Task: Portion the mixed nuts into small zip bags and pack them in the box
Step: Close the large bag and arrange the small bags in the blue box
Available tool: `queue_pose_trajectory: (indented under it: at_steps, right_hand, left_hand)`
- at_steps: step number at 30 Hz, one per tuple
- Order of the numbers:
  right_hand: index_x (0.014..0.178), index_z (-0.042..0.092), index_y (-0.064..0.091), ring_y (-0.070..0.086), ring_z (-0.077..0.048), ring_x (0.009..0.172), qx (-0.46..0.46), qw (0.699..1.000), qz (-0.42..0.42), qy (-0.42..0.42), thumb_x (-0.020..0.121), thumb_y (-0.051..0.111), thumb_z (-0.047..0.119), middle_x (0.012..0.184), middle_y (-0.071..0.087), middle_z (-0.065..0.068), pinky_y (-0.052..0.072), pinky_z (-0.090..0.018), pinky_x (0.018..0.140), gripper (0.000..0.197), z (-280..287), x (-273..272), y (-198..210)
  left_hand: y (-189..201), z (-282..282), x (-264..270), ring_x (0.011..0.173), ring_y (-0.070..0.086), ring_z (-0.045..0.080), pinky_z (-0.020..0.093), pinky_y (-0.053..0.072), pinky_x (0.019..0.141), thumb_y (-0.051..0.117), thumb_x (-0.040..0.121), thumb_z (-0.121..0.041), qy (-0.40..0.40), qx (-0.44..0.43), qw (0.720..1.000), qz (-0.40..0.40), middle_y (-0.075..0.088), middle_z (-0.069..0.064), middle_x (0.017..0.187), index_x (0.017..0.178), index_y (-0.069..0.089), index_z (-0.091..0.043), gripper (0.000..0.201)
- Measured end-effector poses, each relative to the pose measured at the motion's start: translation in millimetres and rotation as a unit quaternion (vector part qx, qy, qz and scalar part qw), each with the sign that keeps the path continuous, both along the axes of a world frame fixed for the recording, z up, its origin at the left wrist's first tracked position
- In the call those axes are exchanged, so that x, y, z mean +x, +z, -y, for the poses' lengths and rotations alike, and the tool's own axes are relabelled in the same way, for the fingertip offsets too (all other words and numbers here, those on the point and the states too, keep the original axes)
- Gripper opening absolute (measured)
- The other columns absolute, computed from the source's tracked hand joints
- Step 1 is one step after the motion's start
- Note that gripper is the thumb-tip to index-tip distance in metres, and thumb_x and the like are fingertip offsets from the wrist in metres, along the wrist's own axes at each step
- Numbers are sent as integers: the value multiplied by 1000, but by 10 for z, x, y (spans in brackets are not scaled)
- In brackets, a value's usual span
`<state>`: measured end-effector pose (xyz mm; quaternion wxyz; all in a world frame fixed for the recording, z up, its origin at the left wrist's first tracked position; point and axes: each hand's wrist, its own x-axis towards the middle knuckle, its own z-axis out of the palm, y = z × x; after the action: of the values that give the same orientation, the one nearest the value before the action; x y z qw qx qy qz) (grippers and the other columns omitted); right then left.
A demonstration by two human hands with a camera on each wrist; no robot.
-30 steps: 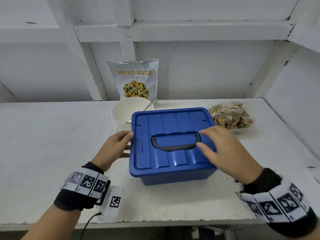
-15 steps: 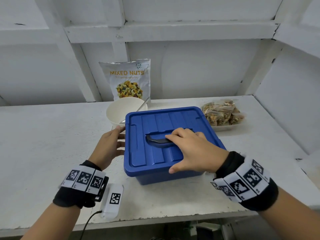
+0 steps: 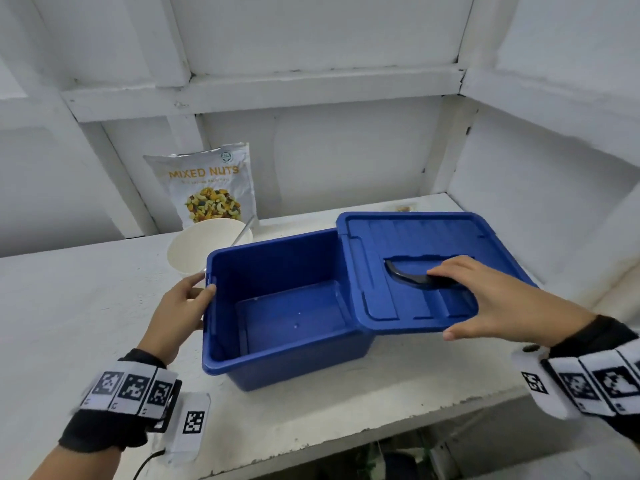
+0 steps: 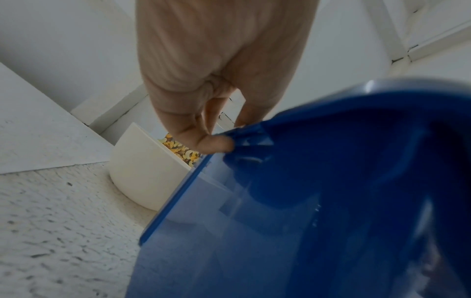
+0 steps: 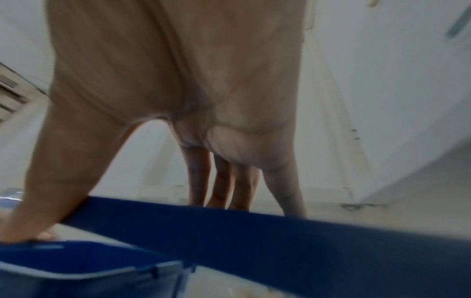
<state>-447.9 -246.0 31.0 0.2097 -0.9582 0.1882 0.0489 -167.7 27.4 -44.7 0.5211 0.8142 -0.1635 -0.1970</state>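
Note:
The blue box (image 3: 270,258) stands open and empty in the middle of the white table. My left hand (image 3: 204,284) holds its left rim, thumb on the edge; the left wrist view shows the thumb (image 4: 214,145) against the box rim (image 4: 254,133). My right hand (image 3: 441,303) grips the blue lid (image 3: 415,237) to the right of the box, fingers on its black handle (image 3: 401,275), thumb at its front edge. The right wrist view shows the lid (image 5: 254,231) under the hand. The lid hides the filled zip bags (image 3: 403,208) except a sliver.
A white bowl (image 3: 197,244) with a spoon (image 3: 244,232) sits just behind the box's left corner. The mixed nuts pouch (image 3: 207,181) leans on the back wall. A white tagged device (image 3: 192,424) with a cable lies at the table's front edge. A wall closes the right side.
My right hand took the lid by its handle, lifted it off the box and carried it to the right. The box now stands open. My left hand stayed at the left rim.

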Motion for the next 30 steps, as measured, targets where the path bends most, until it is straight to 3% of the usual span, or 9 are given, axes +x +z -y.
queue_pose_trajectory:
  at_steps: [3,9,16,22,28,30]
  right_hand:
    - [133,30,34,37,2,117,22,999,-18,-32,70,78,35,126,33,19,28,-9,93,77,180,-230,-122]
    - [131,27,34,41,-2,120,60,995,-56,-62,68,81,27,128,37,13,32,-12,96,78,390,-370,-393]
    - [128,28,32,43,-7,116,38,987,-153,-41,69,79,28,123,35,14,37,-18,95,76,440,-285,-721]
    - [131,24,33,43,-8,112,31,981,-191,-14,69,78,28,121,33,12,38,-20,94,77,376,15,-1044]
    - [143,18,23,37,-14,127,30,978,-208,3,74,76,33,141,28,4,34,-23,103,89,412,217,-1074]
    - [143,18,27,37,-13,128,43,983,-177,-13,78,72,33,141,32,3,31,-21,101,81,455,301,-937]
  left_hand:
    - [-4,31,10,104,58,31,47,53,81,49,95,-26,-26,16,1000,-7,56,11,120,141,34,-23,49]
    - [19,22,72,99,58,31,36,52,67,45,94,-6,-51,32,998,21,58,13,118,137,41,-21,46]
    - [3,-33,90,103,55,31,45,52,78,43,94,-6,-49,45,997,47,57,7,114,134,43,-27,45]
    - [-38,4,33,101,51,25,39,45,81,42,95,-8,-32,42,996,72,53,5,119,136,41,-23,44]
    - [-48,17,13,101,48,21,37,42,83,41,97,-13,-28,49,995,86,51,7,130,138,39,-22,42]
    - [-45,22,9,100,49,22,37,43,82,41,97,-13,-26,50,995,85,52,7,129,138,39,-22,42]
